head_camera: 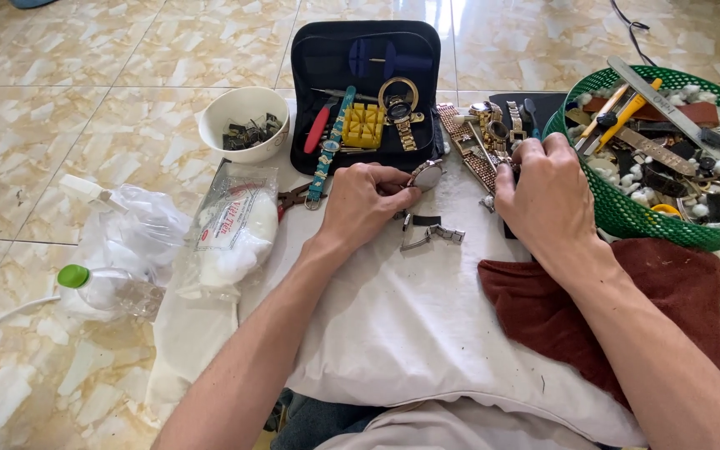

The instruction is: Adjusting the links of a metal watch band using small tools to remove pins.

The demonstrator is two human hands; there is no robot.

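Observation:
My left hand (366,202) grips a round silver watch case (427,175) at its edge, over a white cloth (393,325). A loose silver bracelet piece (432,236) lies just below that hand. My right hand (543,196) is curled with its fingertips among several gold and silver watches (493,125) lying by the black mat; whether it holds one I cannot tell.
An open black tool case (327,58) with a yellow holder and watches lies at the back. A white bowl (243,125) of metal parts stands left of it. A green basket (627,212) of tools sits right. A dark red cloth (593,308), plastic bags (235,225) and a bottle (106,287) lie nearby.

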